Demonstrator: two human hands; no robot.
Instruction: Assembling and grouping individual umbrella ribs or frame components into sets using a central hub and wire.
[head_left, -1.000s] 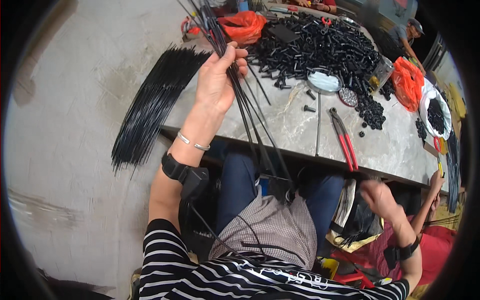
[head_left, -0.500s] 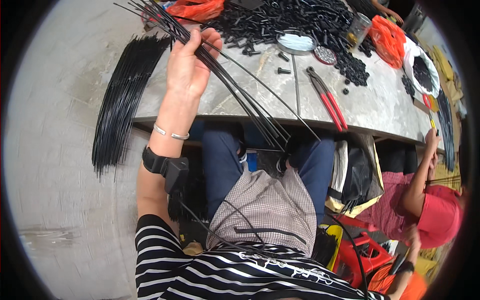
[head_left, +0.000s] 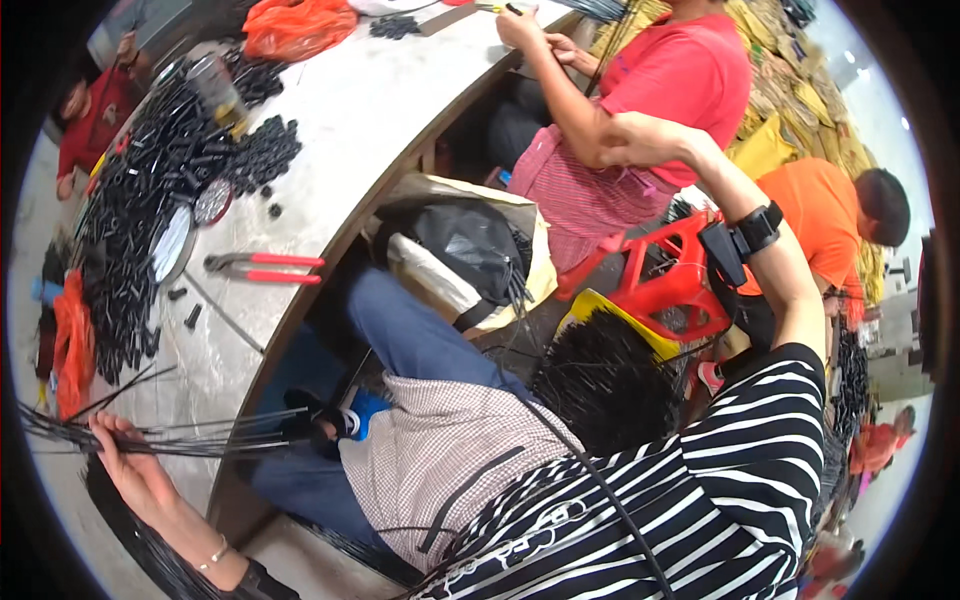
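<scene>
The left hand (head_left: 135, 468) clasped thin black rods (head_left: 210, 442), best held snug against slipping, well apart from the right hand (head_left: 645, 140), whose grip could not be told.

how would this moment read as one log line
left hand: holding thin black rods | right hand: nothing visible in it | table: red-handled pliers, pile of black parts
</scene>
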